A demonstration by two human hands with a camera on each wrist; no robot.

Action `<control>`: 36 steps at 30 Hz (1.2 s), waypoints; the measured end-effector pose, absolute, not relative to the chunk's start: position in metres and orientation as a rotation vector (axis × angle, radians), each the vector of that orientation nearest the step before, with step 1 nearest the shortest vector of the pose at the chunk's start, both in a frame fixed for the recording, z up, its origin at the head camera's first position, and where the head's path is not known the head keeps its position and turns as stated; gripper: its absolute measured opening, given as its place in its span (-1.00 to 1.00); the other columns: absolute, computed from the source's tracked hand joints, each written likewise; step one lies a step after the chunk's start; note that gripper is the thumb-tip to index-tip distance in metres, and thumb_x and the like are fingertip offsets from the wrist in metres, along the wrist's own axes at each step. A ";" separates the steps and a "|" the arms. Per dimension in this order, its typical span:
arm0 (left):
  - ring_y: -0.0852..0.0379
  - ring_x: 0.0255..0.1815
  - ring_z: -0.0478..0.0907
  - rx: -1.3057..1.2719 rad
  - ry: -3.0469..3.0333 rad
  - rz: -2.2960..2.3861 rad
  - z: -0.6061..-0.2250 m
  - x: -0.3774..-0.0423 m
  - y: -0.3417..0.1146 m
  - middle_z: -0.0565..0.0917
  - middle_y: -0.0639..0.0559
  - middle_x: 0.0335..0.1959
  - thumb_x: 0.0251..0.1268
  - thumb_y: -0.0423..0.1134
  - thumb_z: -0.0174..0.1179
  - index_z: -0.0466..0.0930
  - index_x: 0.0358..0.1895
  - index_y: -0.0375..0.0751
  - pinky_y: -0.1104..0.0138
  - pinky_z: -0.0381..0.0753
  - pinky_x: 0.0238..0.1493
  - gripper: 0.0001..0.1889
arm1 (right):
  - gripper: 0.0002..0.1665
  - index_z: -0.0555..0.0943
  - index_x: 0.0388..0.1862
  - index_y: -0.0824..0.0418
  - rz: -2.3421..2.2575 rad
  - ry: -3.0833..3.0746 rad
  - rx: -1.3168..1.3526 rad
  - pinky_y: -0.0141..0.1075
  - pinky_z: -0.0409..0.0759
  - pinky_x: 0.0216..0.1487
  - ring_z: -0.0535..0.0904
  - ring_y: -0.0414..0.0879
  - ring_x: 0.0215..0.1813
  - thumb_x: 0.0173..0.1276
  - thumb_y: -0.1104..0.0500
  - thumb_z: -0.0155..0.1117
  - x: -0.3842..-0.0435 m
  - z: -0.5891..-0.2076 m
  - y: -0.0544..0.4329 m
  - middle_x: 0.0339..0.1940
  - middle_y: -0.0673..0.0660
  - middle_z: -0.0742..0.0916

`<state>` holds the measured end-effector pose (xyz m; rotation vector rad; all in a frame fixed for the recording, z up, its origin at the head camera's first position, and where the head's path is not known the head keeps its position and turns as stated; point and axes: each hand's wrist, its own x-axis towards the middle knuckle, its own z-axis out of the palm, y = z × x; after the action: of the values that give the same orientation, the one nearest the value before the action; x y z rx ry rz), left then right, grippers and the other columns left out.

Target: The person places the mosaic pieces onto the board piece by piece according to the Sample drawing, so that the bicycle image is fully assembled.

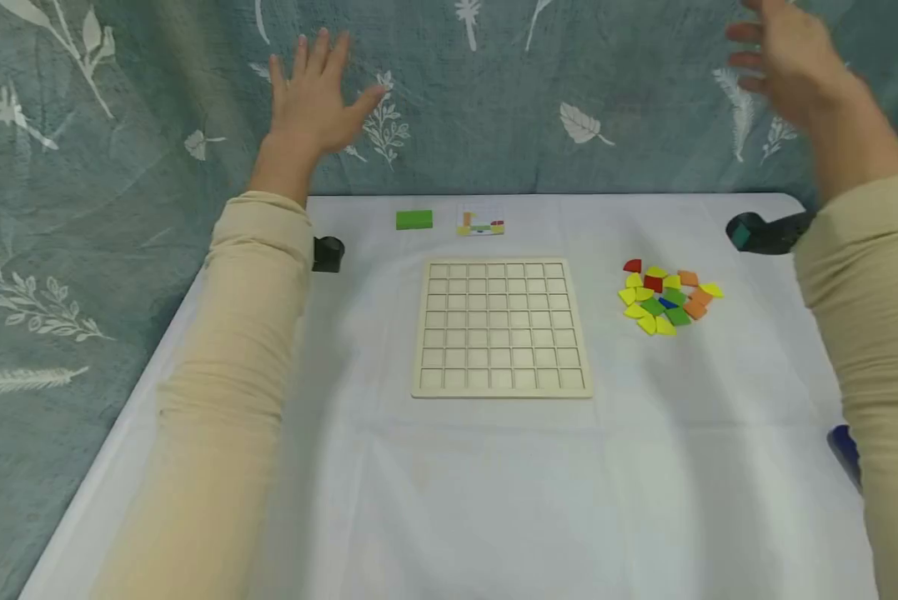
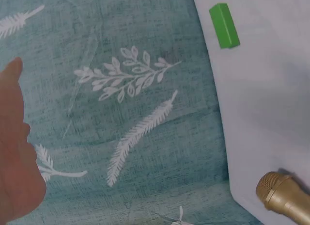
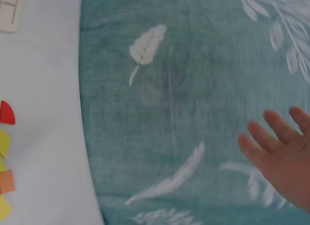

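Beyond the table's far edge, my left hand [image 1: 315, 104] is raised with its fingers spread, holding nothing. My right hand [image 1: 794, 62] is held up at the far right, its fingers extended and apart from any object; the right wrist view shows this hand [image 3: 286, 157] with nothing in it. Between the two arms, a pale wooden grid board [image 1: 502, 385] lies flat on the white table, its square cells bare. To its right is a loose cluster of small flat pieces in yellow, red [image 1: 632, 266], green [image 1: 677, 317], orange [image 1: 694, 309] and blue.
Behind the board lie a green block [image 1: 414, 220] and a small picture card [image 1: 481, 222]. A gold microphone [image 2: 283, 193] shows in the left wrist view. Dark objects [image 1: 767, 233] sit beside both forearms, and a blue item [image 1: 844, 450] is partly hidden by the right sleeve.
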<state>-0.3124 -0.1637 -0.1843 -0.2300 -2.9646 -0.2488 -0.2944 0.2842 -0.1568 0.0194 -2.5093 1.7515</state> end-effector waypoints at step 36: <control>-0.12 0.51 -0.33 -0.943 -3.143 -0.656 -0.345 -0.262 -0.151 -0.20 -0.13 0.54 0.46 0.15 -0.08 -0.21 0.55 -0.12 -0.11 -0.40 0.38 -0.21 | 0.07 -0.30 0.57 0.06 2.338 -2.781 -0.386 -0.28 0.56 0.03 0.61 -0.31 -0.13 0.36 -0.30 0.01 -0.227 -0.341 0.408 -0.21 -0.26 0.61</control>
<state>-0.2623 -0.1515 -0.3447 -0.9431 -3.1427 -0.6565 -0.2267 0.4084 -0.3412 -0.3859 -2.7814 2.3376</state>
